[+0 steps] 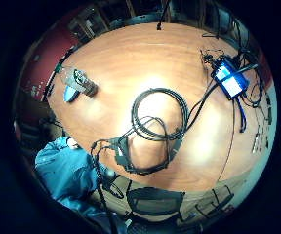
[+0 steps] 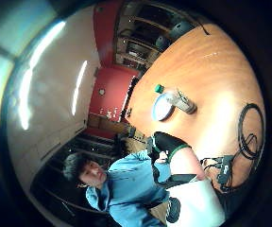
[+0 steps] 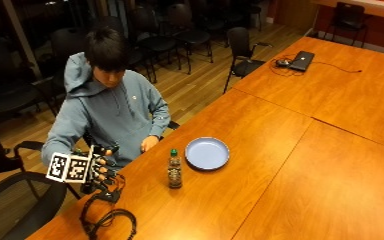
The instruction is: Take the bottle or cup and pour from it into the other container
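A small clear bottle with a green cap and dark contents stands upright on the wooden table. Just beyond it lies a shallow blue plate. My gloved right hand is raised above the table's near corner, well to the left of the bottle, with relaxed fingers and nothing in it. Both palm views show the bottle beside the plate, far from the palm. The person's bare left hand rests at the table edge.
A coil of black cable lies on the table below my hand. A laptop sits on the far table, and a blue device lies further along. Office chairs stand around the table.
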